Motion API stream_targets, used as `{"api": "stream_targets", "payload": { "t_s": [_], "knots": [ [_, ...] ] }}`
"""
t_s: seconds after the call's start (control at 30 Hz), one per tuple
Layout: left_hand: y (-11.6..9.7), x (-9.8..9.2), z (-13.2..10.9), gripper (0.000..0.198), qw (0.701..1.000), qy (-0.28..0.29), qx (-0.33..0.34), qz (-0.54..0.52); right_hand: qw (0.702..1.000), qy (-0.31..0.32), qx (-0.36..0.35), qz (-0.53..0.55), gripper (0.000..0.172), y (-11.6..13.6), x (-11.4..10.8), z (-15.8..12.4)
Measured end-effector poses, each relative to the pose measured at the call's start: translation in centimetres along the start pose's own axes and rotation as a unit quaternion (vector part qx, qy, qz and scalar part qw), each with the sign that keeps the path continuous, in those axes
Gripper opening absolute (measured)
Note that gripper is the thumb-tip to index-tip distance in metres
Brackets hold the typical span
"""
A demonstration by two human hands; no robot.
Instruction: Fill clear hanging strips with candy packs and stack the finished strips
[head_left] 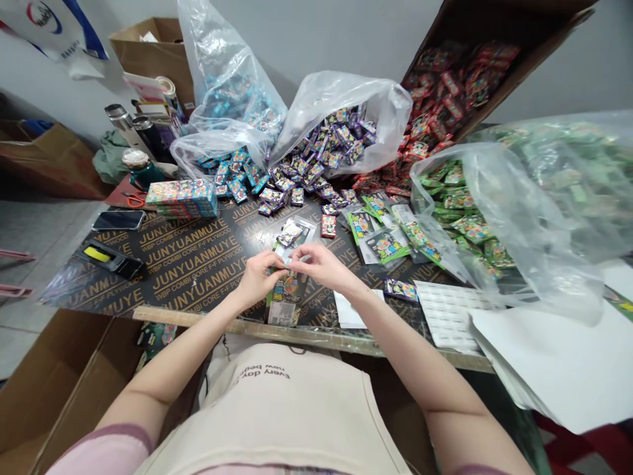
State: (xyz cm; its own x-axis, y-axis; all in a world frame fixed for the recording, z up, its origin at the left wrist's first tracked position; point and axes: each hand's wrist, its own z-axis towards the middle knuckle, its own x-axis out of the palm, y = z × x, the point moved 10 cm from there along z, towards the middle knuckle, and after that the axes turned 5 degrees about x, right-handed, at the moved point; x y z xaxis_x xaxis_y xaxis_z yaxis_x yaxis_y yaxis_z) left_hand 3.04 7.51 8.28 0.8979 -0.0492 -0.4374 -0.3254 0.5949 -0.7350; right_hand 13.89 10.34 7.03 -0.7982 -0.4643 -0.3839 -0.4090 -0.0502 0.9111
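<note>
My left hand (260,276) and my right hand (319,262) meet over the middle of the dark plywood table (188,264). Both pinch the top edge of a clear packet with a printed card (285,290) inside, which hangs down toward the table's front edge. Fingers of both hands are closed on it. Just beyond the hands lie more clear packets (291,232) and a small red box (328,225).
Plastic bags spill small boxes: blue (232,99), purple (336,132), green (475,218). A tilted carton holds red ones (445,86). A stack of boxes (182,198), a phone (119,220), flasks, a sticker sheet (448,307) and white sheets (558,369) surround me. A cardboard box (54,389) stands at lower left.
</note>
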Motion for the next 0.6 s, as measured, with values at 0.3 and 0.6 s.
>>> {"api": "stream_targets", "payload": {
  "t_s": [0.3,0.6],
  "knots": [
    [-0.6,-0.1,0.0,0.006,1.000,-0.007,0.011,0.018,1.000,-0.002,-0.011,0.011,0.029,-1.1,0.7,0.8],
    [0.5,0.0,-0.6,0.015,0.998,-0.052,-0.032,0.031,0.997,-0.065,0.020,0.047,0.020,-2.5,0.4,0.7]
  ]
}}
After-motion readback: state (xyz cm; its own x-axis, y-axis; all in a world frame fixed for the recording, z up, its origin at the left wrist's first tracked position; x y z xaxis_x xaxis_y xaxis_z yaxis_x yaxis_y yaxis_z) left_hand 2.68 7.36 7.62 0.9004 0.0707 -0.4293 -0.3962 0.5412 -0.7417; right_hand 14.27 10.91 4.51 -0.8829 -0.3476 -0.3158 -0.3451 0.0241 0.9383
